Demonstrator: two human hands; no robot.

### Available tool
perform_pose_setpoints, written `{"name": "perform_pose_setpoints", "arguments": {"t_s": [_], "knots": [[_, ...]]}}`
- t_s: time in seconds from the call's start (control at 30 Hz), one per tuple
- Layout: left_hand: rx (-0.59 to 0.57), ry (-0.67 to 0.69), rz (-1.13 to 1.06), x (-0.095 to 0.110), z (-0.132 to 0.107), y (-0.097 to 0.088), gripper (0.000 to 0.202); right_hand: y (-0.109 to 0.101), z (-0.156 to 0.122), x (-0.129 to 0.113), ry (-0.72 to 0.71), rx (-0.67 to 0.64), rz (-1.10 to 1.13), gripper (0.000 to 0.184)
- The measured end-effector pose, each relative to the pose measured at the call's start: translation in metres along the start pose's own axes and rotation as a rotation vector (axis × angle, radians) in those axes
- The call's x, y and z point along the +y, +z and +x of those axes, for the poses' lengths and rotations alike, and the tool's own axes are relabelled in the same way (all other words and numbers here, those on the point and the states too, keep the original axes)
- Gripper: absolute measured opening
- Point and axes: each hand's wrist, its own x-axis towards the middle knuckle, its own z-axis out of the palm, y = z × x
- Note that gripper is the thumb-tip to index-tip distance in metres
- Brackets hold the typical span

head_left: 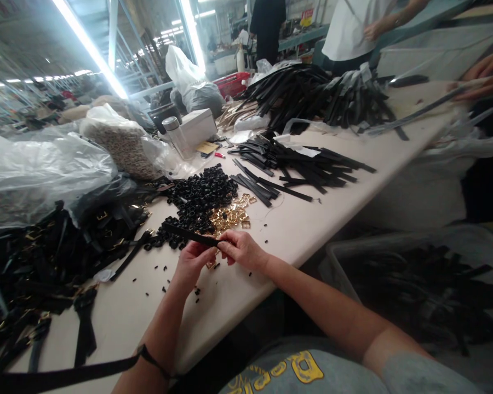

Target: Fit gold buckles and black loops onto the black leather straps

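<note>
My left hand (192,261) and my right hand (241,249) meet over the near edge of a long pale table (312,219). Both pinch a narrow black strap (189,234) that sticks out up and to the left. Something small and gold shows under my fingers; I cannot make it out. Just beyond my hands lie a heap of small black loops (199,200) and a cluster of gold buckles (232,214).
Loose black straps (296,164) lie mid-table, bigger strap piles (320,93) farther back. Finished straps with buckles (36,262) heap at left under plastic bags (41,164). A grey bin of straps (414,273) stands right. Another person's hand (482,74) works at far right.
</note>
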Motion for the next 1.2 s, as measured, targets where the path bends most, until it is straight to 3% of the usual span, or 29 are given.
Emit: {"name": "perform_pose_setpoints", "arguments": {"t_s": [0.1, 0.2, 0.43, 0.53, 0.67, 0.97, 1.2], "knots": [[0.023, 0.082, 0.017, 0.003, -0.001, 0.003, 0.046, -0.001, 0.001, 0.001, 0.040, -0.018, 0.103, 0.017], [0.056, 0.119, 0.038, 0.003, -0.001, 0.009, 0.037, -0.002, 0.002, 0.002, 0.054, -0.013, 0.118, 0.018], [0.137, 0.167, 0.011, -0.002, 0.001, 0.005, 0.038, -0.001, 0.003, 0.001, 0.020, 0.112, 0.030, 0.014], [0.202, 0.113, -0.048, -0.001, 0.002, 0.003, 0.033, 0.000, 0.004, 0.003, 0.006, 0.124, 0.005, 0.012], [0.182, 0.007, -0.112, 0.000, 0.002, 0.007, 0.034, 0.000, 0.004, 0.005, 0.024, 0.126, -0.022, 0.013], [0.263, 0.125, -0.096, -0.004, 0.003, 0.014, 0.034, 0.001, 0.002, 0.002, -0.045, 0.155, -0.155, 0.014], [0.227, 0.021, -0.147, -0.010, 0.006, 0.011, 0.031, 0.000, 0.004, 0.003, -0.049, 0.234, -0.317, 0.012]]}}
